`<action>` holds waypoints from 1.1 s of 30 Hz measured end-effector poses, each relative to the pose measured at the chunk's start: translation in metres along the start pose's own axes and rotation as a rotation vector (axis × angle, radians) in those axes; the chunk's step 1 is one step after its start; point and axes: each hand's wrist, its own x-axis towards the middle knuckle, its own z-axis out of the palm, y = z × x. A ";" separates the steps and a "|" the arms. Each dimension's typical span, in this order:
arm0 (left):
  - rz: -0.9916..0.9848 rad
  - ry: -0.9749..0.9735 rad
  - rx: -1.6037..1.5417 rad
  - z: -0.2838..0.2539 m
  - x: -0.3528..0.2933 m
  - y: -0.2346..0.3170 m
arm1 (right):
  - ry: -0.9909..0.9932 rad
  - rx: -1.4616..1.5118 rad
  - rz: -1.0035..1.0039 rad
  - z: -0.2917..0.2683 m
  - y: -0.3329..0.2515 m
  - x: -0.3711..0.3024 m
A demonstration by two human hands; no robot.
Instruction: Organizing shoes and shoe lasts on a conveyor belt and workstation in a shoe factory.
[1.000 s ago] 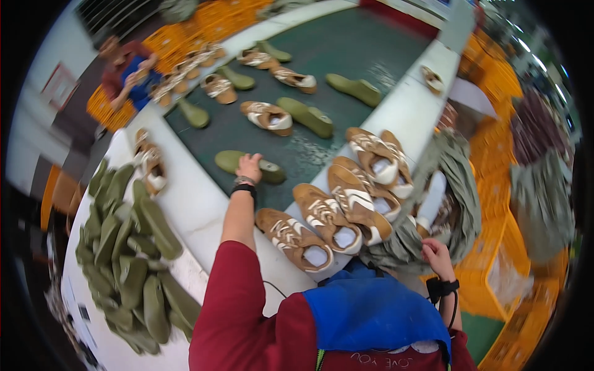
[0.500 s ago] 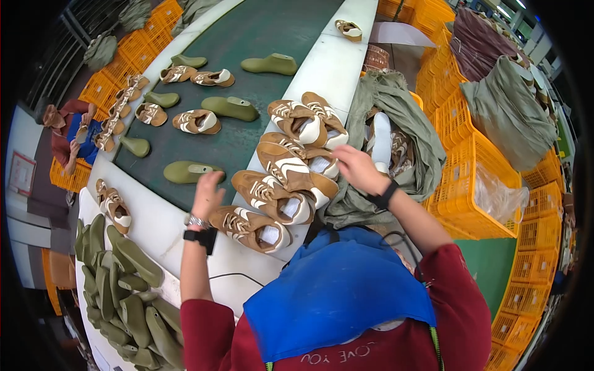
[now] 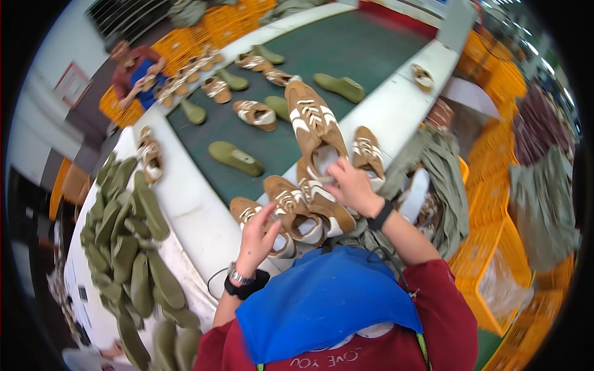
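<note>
My right hand [image 3: 357, 189] grips the heel and collar of a brown sneaker [image 3: 311, 117] with white laces and stripes. It is raised, toe pointing away from me, over several similar sneakers on the white table edge. Close to my body, my left hand [image 3: 255, 240] is open, thumb and fingers apart, over the leftmost sneaker [image 3: 244, 210] of the group; whether it touches that shoe I cannot tell. Another sneaker [image 3: 291, 201] lies just right of my left hand. Beyond my right hand rests a sneaker [image 3: 367, 150] on the white ledge.
A green belt [image 3: 204, 142] carries sneakers and olive shoe lasts [image 3: 235, 158]. Many more lasts [image 3: 124, 247] are heaped at the left. Orange crates [image 3: 495, 260] and a grey-green cloth [image 3: 445, 185] stand at the right. A co-worker [image 3: 134, 74] in a blue apron handles a shoe at the far left.
My right hand has taken hold of a sneaker from the group and lifted it. My left hand has moved nearer to my body, beside the remaining shoes. The view has turned.
</note>
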 end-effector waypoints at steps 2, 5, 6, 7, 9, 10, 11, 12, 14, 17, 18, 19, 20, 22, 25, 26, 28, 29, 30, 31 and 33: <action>0.358 0.342 0.299 0.002 0.025 0.031 | -0.069 -0.006 -0.114 -0.012 -0.027 -0.005; 0.452 0.359 0.494 0.008 0.049 0.073 | -0.136 0.005 -0.233 -0.017 -0.057 -0.019; 0.448 0.369 0.493 0.012 0.049 0.069 | -0.177 0.024 -0.269 -0.019 -0.061 -0.023; 0.412 0.297 0.492 0.016 0.052 0.056 | -0.235 0.081 -0.263 -0.020 -0.060 -0.025; 0.371 0.195 0.491 0.028 0.051 0.041 | -0.307 0.257 -0.237 -0.019 -0.047 -0.029; 0.393 0.173 0.447 0.032 0.050 0.040 | -0.300 0.253 -0.236 -0.022 -0.042 -0.028; 0.374 0.146 0.440 0.037 0.048 0.041 | -0.308 0.342 -0.193 -0.026 -0.036 -0.026; 0.350 0.117 0.433 0.041 0.045 0.042 | -0.318 0.433 -0.147 -0.027 -0.034 -0.026; 0.337 0.124 0.432 0.046 0.044 0.049 | -0.206 0.466 -0.079 -0.028 -0.031 -0.022; 0.380 0.104 0.405 0.048 0.044 0.058 | -0.098 0.219 -0.014 -0.040 -0.037 -0.014; 0.376 0.108 0.407 0.048 0.045 0.057 | -0.102 0.222 -0.018 -0.037 -0.037 -0.013; 0.364 0.104 0.405 0.047 0.046 0.056 | -0.029 0.168 -0.058 -0.033 -0.036 -0.013; 0.349 0.101 0.403 0.046 0.045 0.055 | 0.041 0.115 -0.098 -0.028 -0.035 -0.013; 0.333 0.140 0.364 0.045 0.045 0.055 | 0.049 0.177 -0.073 -0.019 -0.031 -0.013; 0.304 0.219 0.286 0.042 0.044 0.054 | 0.053 0.266 -0.037 -0.013 -0.033 -0.010; 0.301 0.264 0.251 0.040 0.045 0.052 | 0.058 0.290 -0.033 -0.012 -0.034 -0.007; 0.248 0.276 0.244 0.037 0.044 0.051 | 0.029 0.292 -0.051 -0.011 -0.036 -0.003; 0.244 0.272 0.230 0.036 0.042 0.051 | 0.008 0.308 -0.063 -0.009 -0.035 -0.004; 0.243 0.273 0.215 0.036 0.041 0.050 | -0.011 0.322 -0.081 -0.008 -0.034 -0.003; 0.229 0.275 0.209 0.036 0.041 0.047 | -0.027 0.323 -0.079 -0.007 -0.033 -0.002; 0.270 0.299 0.194 0.037 0.040 0.044 | -0.084 0.345 -0.086 -0.006 -0.032 -0.001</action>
